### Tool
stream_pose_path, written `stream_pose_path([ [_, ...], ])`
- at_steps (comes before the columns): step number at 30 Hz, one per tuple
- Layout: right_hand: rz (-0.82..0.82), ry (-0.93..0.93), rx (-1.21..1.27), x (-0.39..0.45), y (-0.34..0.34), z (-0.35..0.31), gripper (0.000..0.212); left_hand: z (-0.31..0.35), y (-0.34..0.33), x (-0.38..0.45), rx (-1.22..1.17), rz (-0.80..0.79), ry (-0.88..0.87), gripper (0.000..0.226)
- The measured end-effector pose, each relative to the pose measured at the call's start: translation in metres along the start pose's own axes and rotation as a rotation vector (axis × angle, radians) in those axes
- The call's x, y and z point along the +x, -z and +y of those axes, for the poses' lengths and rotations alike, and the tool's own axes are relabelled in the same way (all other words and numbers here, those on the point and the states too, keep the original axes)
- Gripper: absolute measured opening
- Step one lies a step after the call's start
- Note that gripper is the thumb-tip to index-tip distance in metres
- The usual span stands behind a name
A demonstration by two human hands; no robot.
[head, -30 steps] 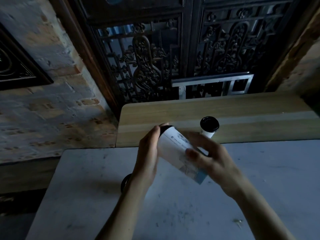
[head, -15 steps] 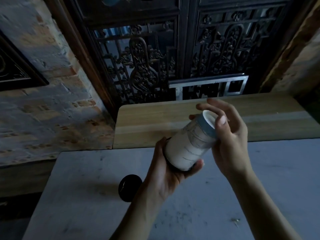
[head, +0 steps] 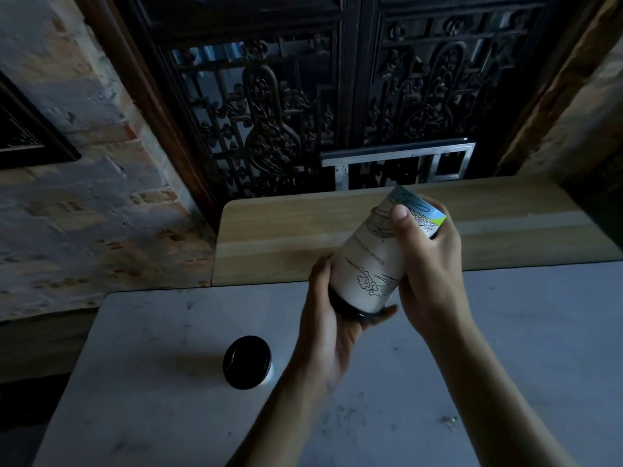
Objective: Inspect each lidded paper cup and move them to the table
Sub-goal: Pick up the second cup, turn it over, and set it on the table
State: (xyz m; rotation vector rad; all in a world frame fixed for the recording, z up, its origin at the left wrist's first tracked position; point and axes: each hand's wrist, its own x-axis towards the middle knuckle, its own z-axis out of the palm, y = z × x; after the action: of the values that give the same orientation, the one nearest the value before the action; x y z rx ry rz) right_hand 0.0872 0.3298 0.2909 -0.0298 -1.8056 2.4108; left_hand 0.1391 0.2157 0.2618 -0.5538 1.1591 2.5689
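i see both hands gripping one paper cup [head: 374, 261] in the air, above the far edge of the grey table [head: 505, 348]. cup is tilted, black lid end down toward me, base up and away. left hand [head: 332, 328] cups the lid end; right hand [head: 428, 264] wraps the upper body, thumb across the print. a second lidded cup [head: 247, 362] stands upright on the table, left of my left forearm. wooden bench top [head: 286, 230] beyond the table.
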Motion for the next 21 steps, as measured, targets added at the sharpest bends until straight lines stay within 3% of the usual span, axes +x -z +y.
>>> stream_pose_path([
  [3, -0.064, -0.043, 0.056, 0.003, 0.002, -0.002, 0.076, 0.004, 0.001, -0.001, -0.038, -0.018, 0.101, 0.068],
  [8, -0.248, -0.153, 0.16, 0.008, 0.011, -0.008, 0.094, 0.014, 0.01, 0.003, -0.206, -0.15, 0.391, 0.078],
  [11, -0.195, -0.145, 0.144, 0.007, 0.011, -0.005, 0.076, 0.008, 0.007, 0.001, -0.155, -0.155, 0.264, 0.073],
  [14, -0.122, -0.099, 0.163, 0.003, 0.007, -0.004, 0.091, -0.003, 0.006, 0.002, 0.018, -0.073, -0.055, 0.065],
  [17, -0.108, -0.077, 0.164, 0.0, 0.005, -0.004, 0.094, -0.01, 0.005, 0.001, 0.203, 0.016, -0.301, 0.06],
  [19, -0.101, -0.079, 0.177, -0.001, 0.005, -0.005, 0.098, -0.01, 0.006, 0.0, 0.191, 0.019, -0.285, 0.063],
  [21, -0.113, -0.091, 0.187, -0.001, 0.006, -0.006, 0.102, -0.002, 0.003, -0.003, 0.11, -0.002, -0.128, 0.072],
])
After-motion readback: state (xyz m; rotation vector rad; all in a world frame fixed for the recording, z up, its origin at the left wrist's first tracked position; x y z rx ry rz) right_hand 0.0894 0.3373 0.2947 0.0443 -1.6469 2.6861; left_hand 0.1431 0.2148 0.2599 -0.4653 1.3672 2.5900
